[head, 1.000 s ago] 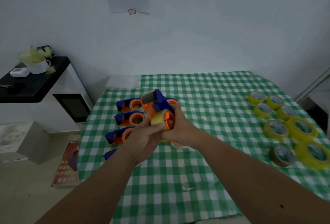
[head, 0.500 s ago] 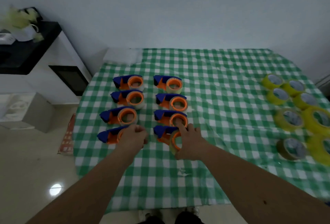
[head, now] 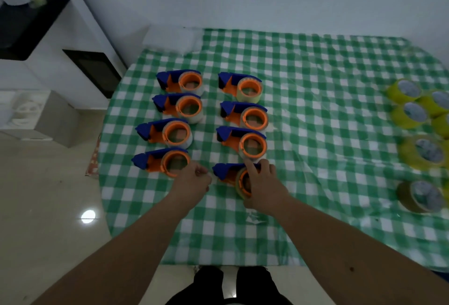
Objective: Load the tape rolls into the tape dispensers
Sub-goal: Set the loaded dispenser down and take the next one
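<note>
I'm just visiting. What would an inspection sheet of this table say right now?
Surface: green checked tablecloth, wrinkled.
Job's things: eight dispensers in two columns, each with a roll; spare tape rolls at the right edge.
Clutter: nothing seen.
Hands: right hand grips the nearest right-column dispenser; left hand curled beside the nearest left-column dispenser, hold unclear.
Cables: nothing seen.
Surroundings: white wall, black-topped cabinet, tiled floor.

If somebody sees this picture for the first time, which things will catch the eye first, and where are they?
First come the blue and orange tape dispensers, eight in two columns on the left part of the green checked tablecloth. Both hands meet at the near end: the right hand grips the nearest right-column dispenser, the left hand lies beside the left column. Yellow tape rolls cluster at the right edge.
</note>
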